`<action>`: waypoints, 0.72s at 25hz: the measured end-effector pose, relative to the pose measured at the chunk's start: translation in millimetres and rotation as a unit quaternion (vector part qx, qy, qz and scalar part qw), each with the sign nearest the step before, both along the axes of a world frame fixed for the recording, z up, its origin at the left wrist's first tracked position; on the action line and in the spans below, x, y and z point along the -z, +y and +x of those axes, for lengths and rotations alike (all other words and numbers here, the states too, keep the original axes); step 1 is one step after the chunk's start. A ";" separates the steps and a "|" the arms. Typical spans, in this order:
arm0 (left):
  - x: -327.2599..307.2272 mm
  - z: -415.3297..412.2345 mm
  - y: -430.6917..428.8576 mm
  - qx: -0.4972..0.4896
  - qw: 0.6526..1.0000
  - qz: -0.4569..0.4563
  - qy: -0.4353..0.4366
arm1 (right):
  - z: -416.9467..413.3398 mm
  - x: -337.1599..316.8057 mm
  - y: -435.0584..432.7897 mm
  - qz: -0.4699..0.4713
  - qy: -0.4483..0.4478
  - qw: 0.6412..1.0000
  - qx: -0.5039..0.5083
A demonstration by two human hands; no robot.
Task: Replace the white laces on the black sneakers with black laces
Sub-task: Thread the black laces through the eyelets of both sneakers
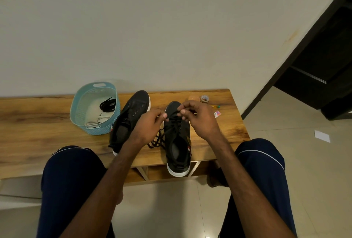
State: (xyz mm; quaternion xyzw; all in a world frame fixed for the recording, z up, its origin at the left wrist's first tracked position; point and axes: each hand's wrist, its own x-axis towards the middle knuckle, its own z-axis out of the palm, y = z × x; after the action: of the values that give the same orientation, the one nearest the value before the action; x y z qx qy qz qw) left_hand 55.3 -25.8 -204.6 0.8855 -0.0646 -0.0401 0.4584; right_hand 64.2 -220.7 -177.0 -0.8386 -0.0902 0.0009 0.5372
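The right grip (198, 117) and left grip (150, 123) cover the toe-end eyelets of the laced sneaker (178, 142), so where the black lace (158, 140) runs beneath them cannot be told. The bench (38, 123) is cut off at the left edge. The roll (204, 99) and card (217, 114) beyond the right grip are too small to identify.

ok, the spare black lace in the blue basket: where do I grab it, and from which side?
Pinch the bunched middle of the spare black lace, coming straight down through the open top of the blue basket. It lies loosely coiled on the basket floor near the right wall, behind the white laces. The tall walls bar a side approach.
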 end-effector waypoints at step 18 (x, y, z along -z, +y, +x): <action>27.3 -5.1 -40.5 -0.074 0.983 0.166 -0.023 | -17.9 57.5 13.7 -0.342 0.092 0.934 -0.047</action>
State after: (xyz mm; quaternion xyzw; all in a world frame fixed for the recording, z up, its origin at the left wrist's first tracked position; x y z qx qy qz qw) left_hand 50.2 -66.3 -231.9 0.9523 -0.0017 0.0046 0.3052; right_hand 46.3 -207.0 -234.5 -0.9628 -0.0735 0.1342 0.2228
